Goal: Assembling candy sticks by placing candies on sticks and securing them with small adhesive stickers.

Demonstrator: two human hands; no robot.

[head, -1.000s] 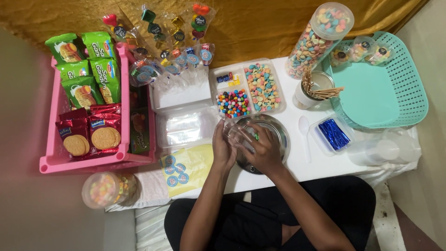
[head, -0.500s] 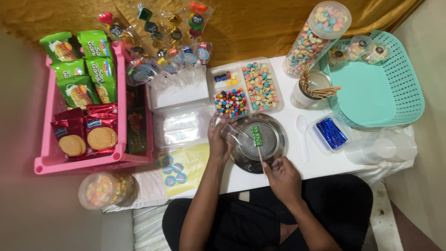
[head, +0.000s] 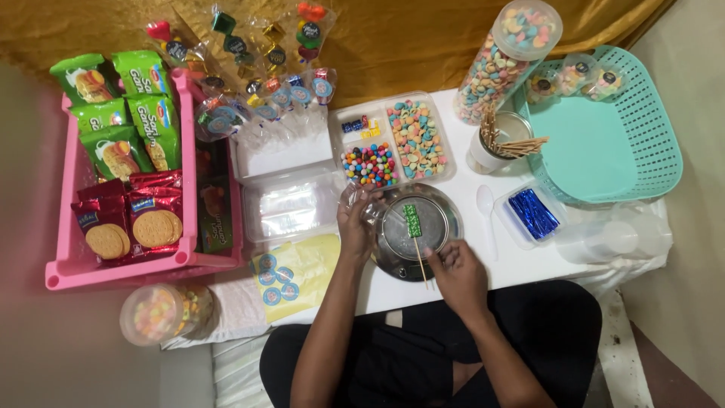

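the round steel bowl (head: 418,230) on the white table (head: 521,264) serves as the landmark. just nearer than it, the right hand (head: 458,276) pinches the lower end of a thin wooden skewer (head: 420,261) between closed fingers; the stick slants up over the bowl, and its far end carries a green sugared candy strip (head: 411,221), already threaded on and lying above the bowl's middle. so one candy looks mounted, though it is not wrapped. at the bowl's left rim, the left hand (head: 355,223) curls its fingers around a crinkled clear plastic wrapper (head: 375,214), gripping it against the rim. both forearms rise from the lap, elbows low, wrists bent inward toward the bowl.

left of the bowl lie yellow sheets of round blue stickers (head: 291,272). right of it sit a white plastic spoon (head: 486,215) and a small tub of blue twist ties (head: 532,214). just beyond the bowl stands a clear divided tray of coloured sweets (head: 393,143), and farther right a cup of spare skewers (head: 498,143) beside a teal plastic basket (head: 642,128). far left, a pink crate (head: 185,261) holds biscuit packets.
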